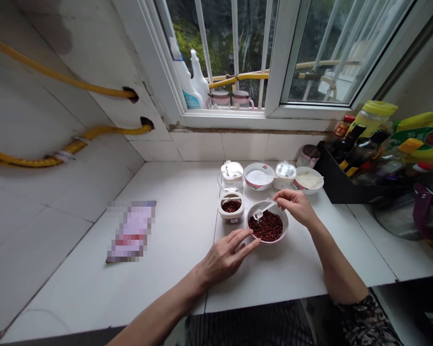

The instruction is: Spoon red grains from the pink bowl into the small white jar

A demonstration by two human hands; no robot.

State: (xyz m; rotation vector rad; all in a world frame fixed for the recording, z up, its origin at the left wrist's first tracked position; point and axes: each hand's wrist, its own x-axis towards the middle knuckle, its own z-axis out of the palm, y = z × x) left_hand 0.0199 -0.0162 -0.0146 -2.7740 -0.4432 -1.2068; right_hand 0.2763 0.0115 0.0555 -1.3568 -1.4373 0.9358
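Observation:
In the head view my right hand (294, 204) pinches the handle of a small white spoon (259, 215). Its scoop end is over a white bowl with a pink rim (286, 233), low against the dark red peppercorn-like spice (269, 228) inside. My left hand (231, 254) has its fingertips on the bowl's near left rim, holding it in place. Just left of the bowl stands a seasoning jar (231, 217) with its lid up, holding the same dark red spice. Whether the scoop carries anything is too small to tell.
Behind stand an open jar (232, 174), a bowl of white grains (260, 179), a lidded jar (286, 174) and a bowl of pale powder (308, 180). A black box of bottles (330, 180) sits right. A blurred purple packet (132, 230) lies left on the white counter (176, 216).

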